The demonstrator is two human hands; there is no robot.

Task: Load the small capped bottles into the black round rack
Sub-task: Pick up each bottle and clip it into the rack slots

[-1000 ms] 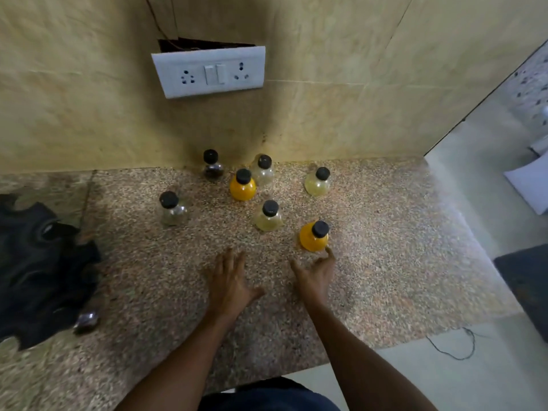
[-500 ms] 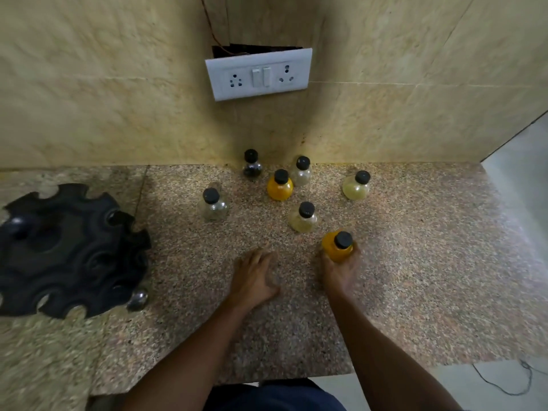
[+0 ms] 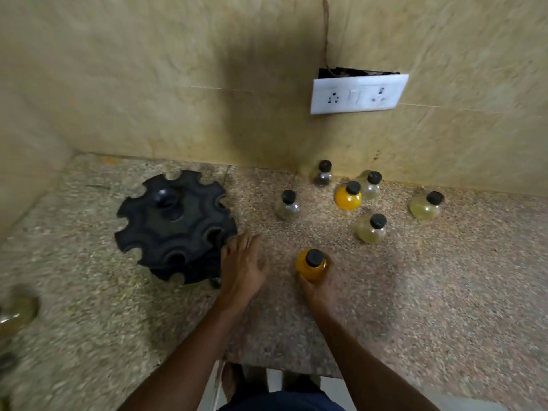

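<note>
A black round rack [image 3: 175, 223] with scalloped slots stands on the granite counter at the left. My right hand [image 3: 318, 287] grips an orange bottle with a black cap [image 3: 311, 265] from below and behind. My left hand [image 3: 241, 262] lies flat with fingers apart, its fingertips touching the rack's right edge. Several more capped bottles stand behind: a second orange one [image 3: 348, 197], pale yellow ones [image 3: 370, 229] [image 3: 425, 206] [image 3: 370, 185], and two clear ones [image 3: 287, 204] [image 3: 322, 173].
A tiled wall rises close behind the bottles, with a white socket plate [image 3: 358, 94] on it. The counter's front edge [image 3: 281, 366] runs just before my body. A blurred round object [image 3: 17, 311] sits at the far left.
The view has swung left, bringing the whole rack into sight. My right hand has closed on the orange bottle. My left hand has moved over to the rack's edge.
</note>
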